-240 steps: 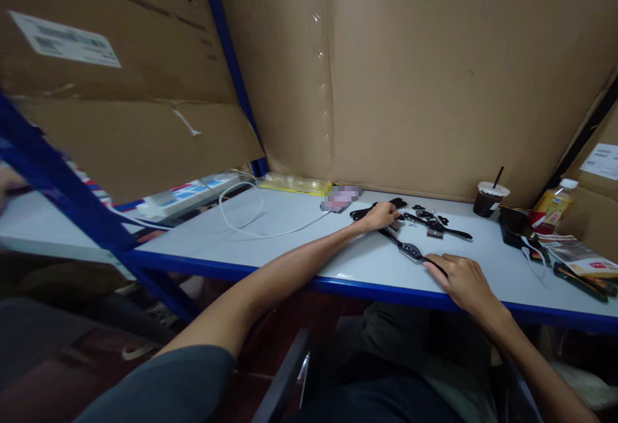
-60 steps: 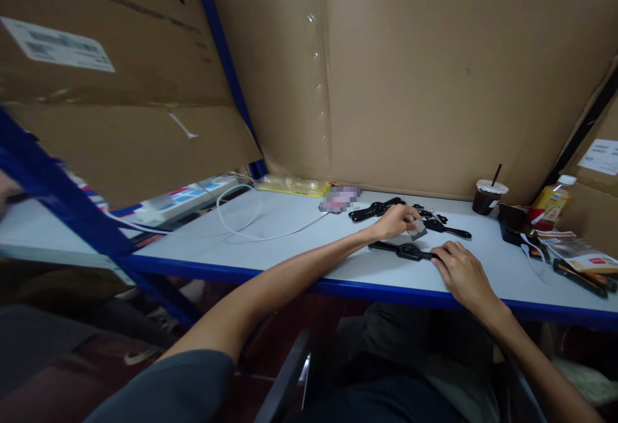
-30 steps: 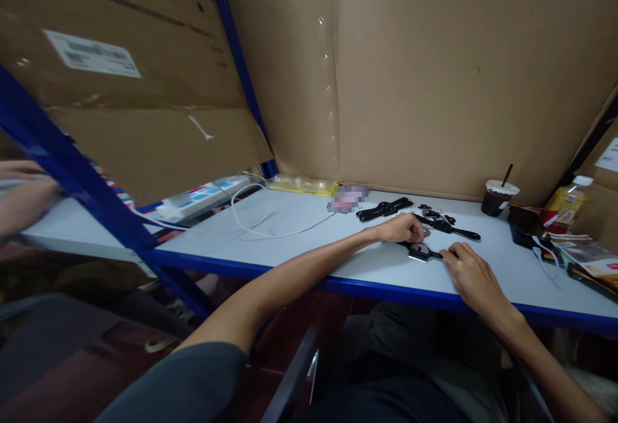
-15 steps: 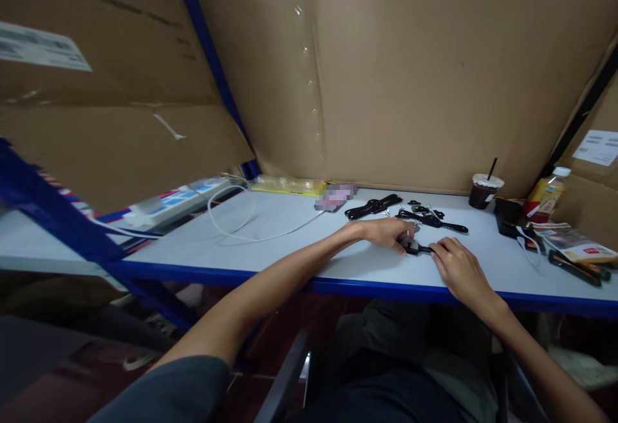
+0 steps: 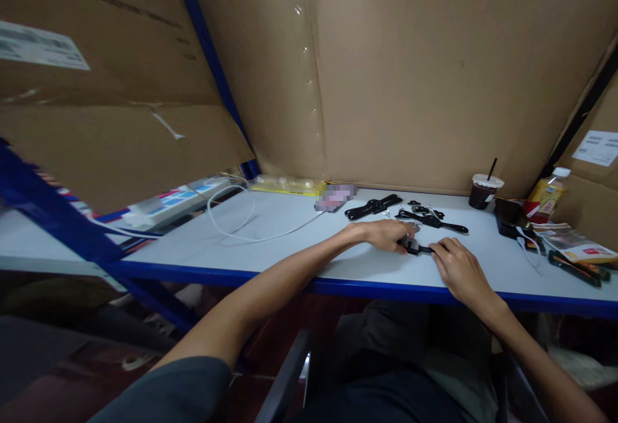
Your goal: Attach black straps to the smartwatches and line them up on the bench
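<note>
A black spokeshave (image 5: pixel 414 247) with a grey metal plate at its middle lies low over the table near the front edge. My right hand (image 5: pixel 456 265) is closed around its right handle. My left hand (image 5: pixel 386 235) grips the other end, its fingers bent over the middle and hiding the left handle. Just behind my hands is another black spokeshave (image 5: pixel 432 219), with small black parts (image 5: pixel 419 208) beside it. More black spokeshaves (image 5: pixel 373 206) lie together farther left. Small silver screws (image 5: pixel 386 212) are scattered between them.
On the right stand a dark drink cup (image 5: pixel 481 192) with a straw, a bottle (image 5: pixel 549 196), a black tray (image 5: pixel 510 218) and a plastic packet (image 5: pixel 577 243). A pixelated phone-like object (image 5: pixel 334 198) with a white cable (image 5: pixel 270 240) lies left. Cardboard (image 5: pixel 410 75) walls the back.
My left fingers have shifted slightly over the spokeshave's middle, showing a bit more of the grey plate. My right hand keeps its grip on the handle.
</note>
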A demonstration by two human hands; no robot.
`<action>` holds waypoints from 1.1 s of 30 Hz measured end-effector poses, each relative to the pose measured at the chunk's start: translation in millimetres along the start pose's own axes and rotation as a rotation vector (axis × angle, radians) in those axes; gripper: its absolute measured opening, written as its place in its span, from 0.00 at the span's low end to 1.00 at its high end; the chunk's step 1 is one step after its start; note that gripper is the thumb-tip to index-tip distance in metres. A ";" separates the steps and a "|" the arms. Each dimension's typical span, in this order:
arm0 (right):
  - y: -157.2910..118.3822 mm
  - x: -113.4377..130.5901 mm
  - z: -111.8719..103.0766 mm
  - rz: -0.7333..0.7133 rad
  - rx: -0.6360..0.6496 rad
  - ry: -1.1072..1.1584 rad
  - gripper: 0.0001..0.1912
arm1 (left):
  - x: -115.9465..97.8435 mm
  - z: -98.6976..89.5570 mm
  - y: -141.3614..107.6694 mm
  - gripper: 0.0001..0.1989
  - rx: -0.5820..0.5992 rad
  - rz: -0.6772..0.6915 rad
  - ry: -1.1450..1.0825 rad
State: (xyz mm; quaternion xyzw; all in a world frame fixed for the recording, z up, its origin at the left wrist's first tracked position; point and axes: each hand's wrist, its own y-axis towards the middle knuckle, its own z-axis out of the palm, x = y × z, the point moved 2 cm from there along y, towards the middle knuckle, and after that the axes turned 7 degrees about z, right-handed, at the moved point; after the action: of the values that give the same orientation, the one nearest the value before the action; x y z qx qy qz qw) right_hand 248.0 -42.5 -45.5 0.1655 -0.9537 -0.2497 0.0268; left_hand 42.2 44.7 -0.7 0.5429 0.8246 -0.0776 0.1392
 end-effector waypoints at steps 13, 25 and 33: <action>0.1 0.5 -0.2 0.001 0.005 -0.004 0.13 | 35.6 10.6 13.4 0.06 -0.121 -0.007 -0.336; 0.0 0.2 -1.0 0.001 0.012 0.011 0.14 | 37.3 6.7 11.9 0.07 -0.172 -0.006 -0.367; -0.4 0.6 -0.1 0.011 0.012 0.010 0.14 | 60.1 -20.5 0.4 0.08 -0.709 -0.283 -0.178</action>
State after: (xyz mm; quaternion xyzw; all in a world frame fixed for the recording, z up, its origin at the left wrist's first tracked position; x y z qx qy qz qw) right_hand 247.5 -43.0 -45.7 0.1616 -0.9559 -0.2432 0.0321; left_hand 17.3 103.1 -0.1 0.3331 0.8516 0.1469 0.3771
